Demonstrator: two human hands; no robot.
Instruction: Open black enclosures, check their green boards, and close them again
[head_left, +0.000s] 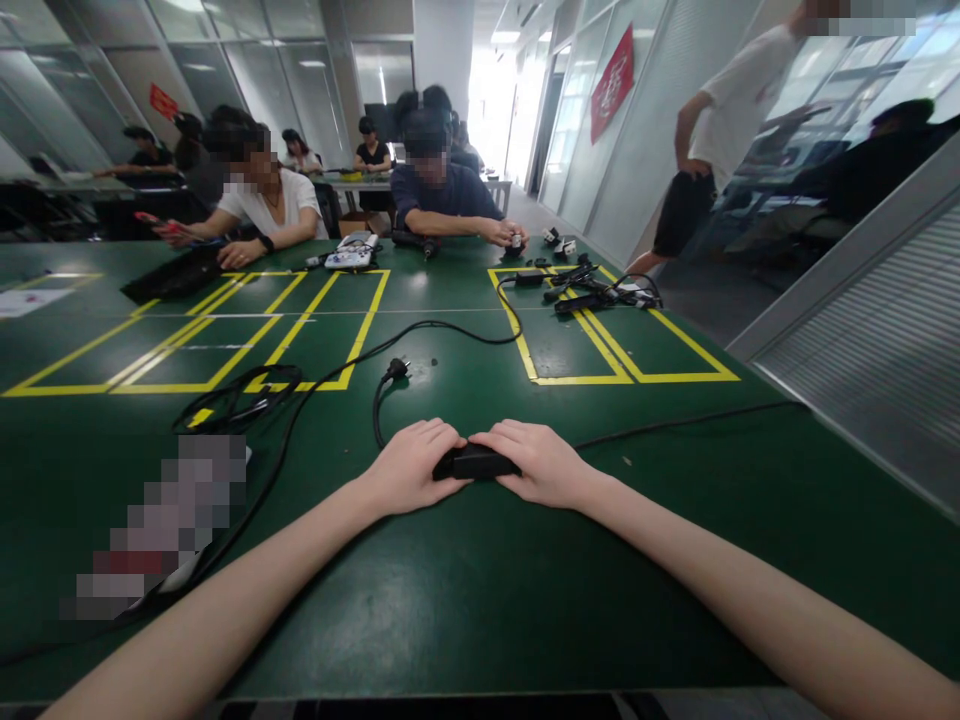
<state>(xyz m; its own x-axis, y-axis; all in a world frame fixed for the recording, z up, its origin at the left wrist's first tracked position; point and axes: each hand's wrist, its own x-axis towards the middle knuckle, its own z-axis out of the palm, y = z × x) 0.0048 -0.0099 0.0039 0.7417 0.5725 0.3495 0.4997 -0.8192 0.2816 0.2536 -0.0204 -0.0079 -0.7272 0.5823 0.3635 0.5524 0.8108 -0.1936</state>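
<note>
forearms [277, 575], black adapter [486, 461] between both hands [411, 466]

I count one black block [487, 461] at the clock's centre, twelve pointing away from its holder, with two bare hands on it: left hand [412, 465] at nine, right hand [544, 465] at three. One green table [480, 620] lies beneath. One plug [397, 369] sits between ten and eleven, one white device [352, 252] toward eleven. Two people sit opposite: a white-shirted person [289, 205] past ten, a dark-shirted person [461, 190] near twelve. Two red banners hang, a small banner [162, 102] around ten, a large banner [613, 82] at one. The tangled cables [589, 287] past one defy counting.
</note>
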